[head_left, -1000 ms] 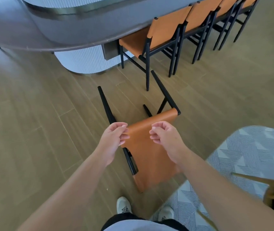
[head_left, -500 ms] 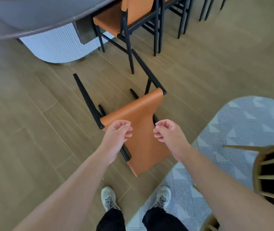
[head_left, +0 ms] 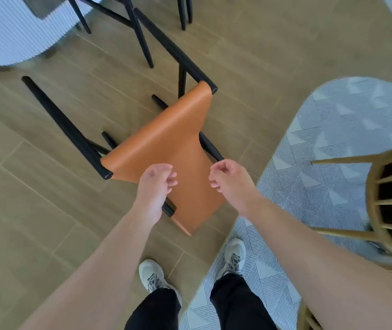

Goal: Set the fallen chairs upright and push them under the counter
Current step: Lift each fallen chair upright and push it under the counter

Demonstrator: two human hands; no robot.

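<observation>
A fallen chair [head_left: 166, 139] with an orange leather seat and back and a black frame lies on the wooden floor just ahead of my feet, its legs pointing toward the counter. My left hand [head_left: 154, 186] hovers over the near left part of the orange leather, fingers loosely curled and holding nothing. My right hand [head_left: 230, 182] hovers over its near right edge in the same loose curl, also holding nothing. Only the white fluted base of the counter [head_left: 7, 32] shows, at the top left.
Black legs of an upright chair [head_left: 140, 34] stand at the top, close to the fallen chair's legs. A grey patterned rug [head_left: 333, 151] lies on the right, with a light wooden spindle chair [head_left: 375, 186] on it. My shoes [head_left: 152, 275] are below.
The view has tilted down and drawn closer to the fallen chair. Both hands have lowered toward its orange leather, keeping the same loose curl. The chair has not moved.
</observation>
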